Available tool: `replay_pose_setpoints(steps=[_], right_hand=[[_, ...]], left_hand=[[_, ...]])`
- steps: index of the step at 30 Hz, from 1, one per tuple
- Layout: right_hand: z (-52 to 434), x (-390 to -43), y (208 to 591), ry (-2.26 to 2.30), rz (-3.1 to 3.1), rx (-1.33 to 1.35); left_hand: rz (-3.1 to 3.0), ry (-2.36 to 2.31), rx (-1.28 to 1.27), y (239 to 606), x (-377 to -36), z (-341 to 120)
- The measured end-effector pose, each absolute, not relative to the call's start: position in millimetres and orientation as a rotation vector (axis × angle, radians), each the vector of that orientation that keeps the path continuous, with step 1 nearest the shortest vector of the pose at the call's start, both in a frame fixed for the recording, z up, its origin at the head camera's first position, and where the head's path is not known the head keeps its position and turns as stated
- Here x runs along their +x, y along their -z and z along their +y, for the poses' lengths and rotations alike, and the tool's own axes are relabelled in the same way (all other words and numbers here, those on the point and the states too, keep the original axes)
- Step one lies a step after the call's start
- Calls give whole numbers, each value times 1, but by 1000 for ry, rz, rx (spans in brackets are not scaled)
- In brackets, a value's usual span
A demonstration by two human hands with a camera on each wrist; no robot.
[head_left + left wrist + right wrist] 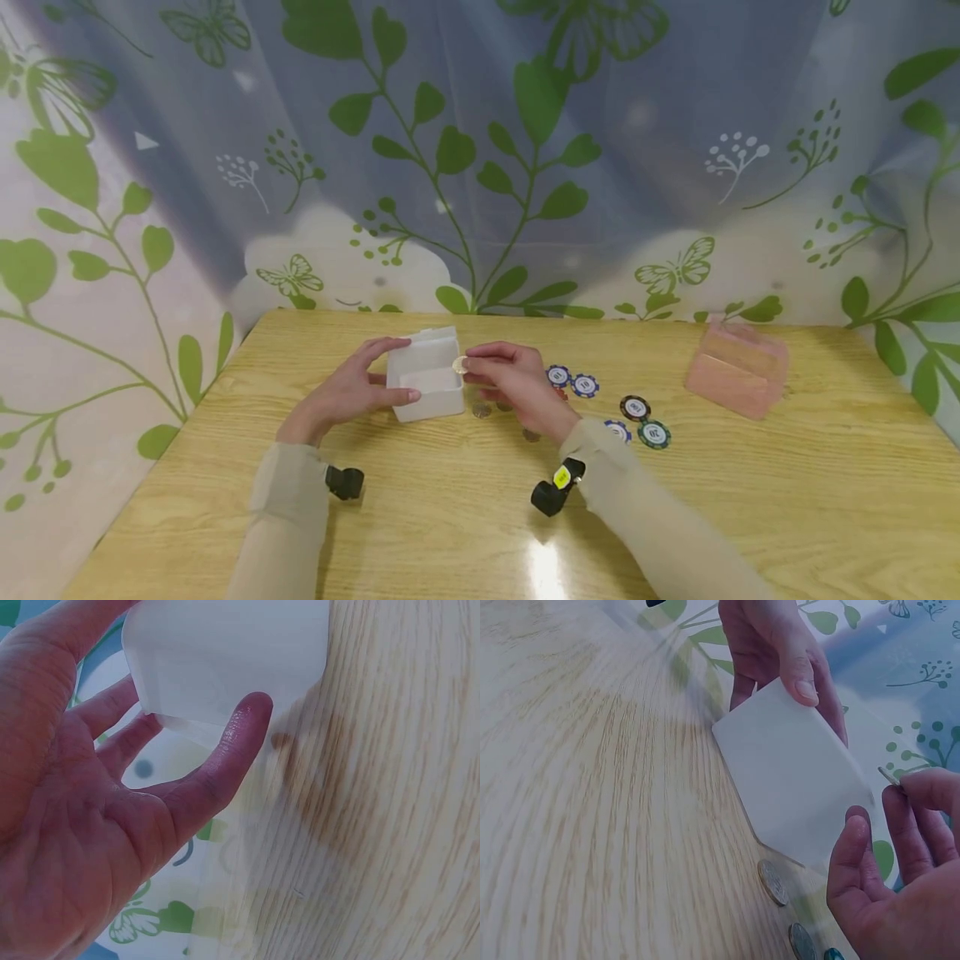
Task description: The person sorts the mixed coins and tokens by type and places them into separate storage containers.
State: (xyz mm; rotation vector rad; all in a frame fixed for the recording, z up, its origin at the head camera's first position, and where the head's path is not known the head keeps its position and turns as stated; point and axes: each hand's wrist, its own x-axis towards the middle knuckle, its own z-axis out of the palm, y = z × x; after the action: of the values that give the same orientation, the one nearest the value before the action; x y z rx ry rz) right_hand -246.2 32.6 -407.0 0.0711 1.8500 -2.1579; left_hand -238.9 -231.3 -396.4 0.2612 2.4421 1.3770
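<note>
A white plastic box (429, 407) with its lid raised stands on the table. My left hand (347, 393) grips it at its left side, the thumb on the front rim and another finger up by the lid. At the box's right edge, my right hand (519, 382) pinches a round coin (460, 365) between thumb and fingertips. The right wrist view shows that coin (889, 776) nearly edge-on, apart from the box. Several silvery coins (482, 410) lie on the table under and beside the right hand, which partly hides them.
Poker chips (585, 385) in blue, black, green and red lie right of the right hand. Farther right sits a pink translucent box (727, 392) with its lid up. A patterned curtain (480, 208) hangs behind the wooden table (420, 517).
</note>
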Motion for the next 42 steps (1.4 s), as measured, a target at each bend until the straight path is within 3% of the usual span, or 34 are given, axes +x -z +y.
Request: replay_pose_setpoints(steps=[19, 42], right_hand=[[24, -247, 408, 2110, 1928, 59], [57, -247, 411, 1979, 1972, -114]], left_hand=[[2430, -1390, 264, 398, -237, -232], [2437, -1376, 276, 397, -239, -232]])
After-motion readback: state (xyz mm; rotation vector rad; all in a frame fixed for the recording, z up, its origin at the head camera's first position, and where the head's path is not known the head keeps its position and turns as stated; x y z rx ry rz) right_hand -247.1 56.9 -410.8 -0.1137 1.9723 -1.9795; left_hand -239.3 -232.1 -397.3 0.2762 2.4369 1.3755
